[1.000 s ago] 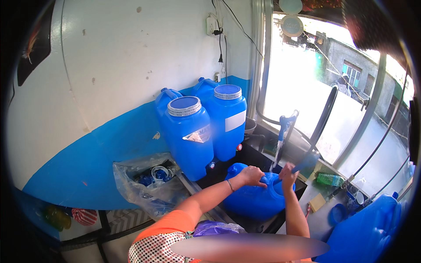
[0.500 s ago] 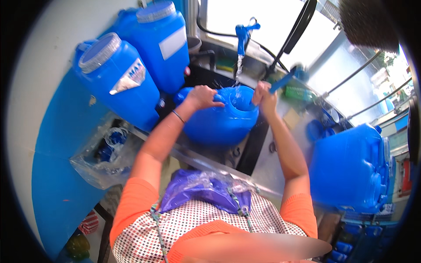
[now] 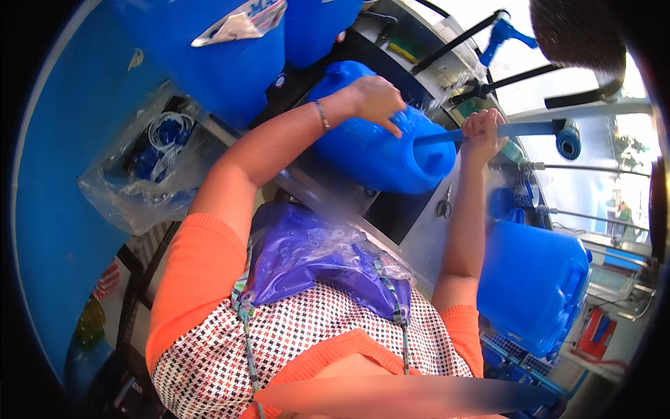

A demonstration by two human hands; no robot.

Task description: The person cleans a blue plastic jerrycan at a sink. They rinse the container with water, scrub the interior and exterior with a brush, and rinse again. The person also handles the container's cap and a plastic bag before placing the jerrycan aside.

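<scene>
In the sink, a blue plastic jerry can (image 3: 370, 164) lies tilted, its round open mouth turned to the right. My left hand (image 3: 377, 101) grips its upper side near the handle, thumb stretched toward the mouth; the fingertips are partly hidden. My right hand (image 3: 483, 136) is closed round a long blue handle (image 3: 520, 129). One end of this tool reaches into the can's mouth and is out of sight. Its outer end carries a dark collar and a blue rolled-looking piece (image 3: 569, 140). Water splashes on the can's far side, below a blue tap (image 3: 504, 40).
Two big blue containers (image 3: 202, 70) stand at the far left. Another blue jerry can (image 3: 534, 279) stands at the right. Scissors (image 3: 444, 202) lie on the metal counter beside the sink. A clear plastic bag (image 3: 118, 181) with blue and white parts sits at the left.
The jerry can has tipped, its mouth swinging from facing up to facing right. My right hand has lowered the tool to nearly level. The whole view has also shifted and turned.
</scene>
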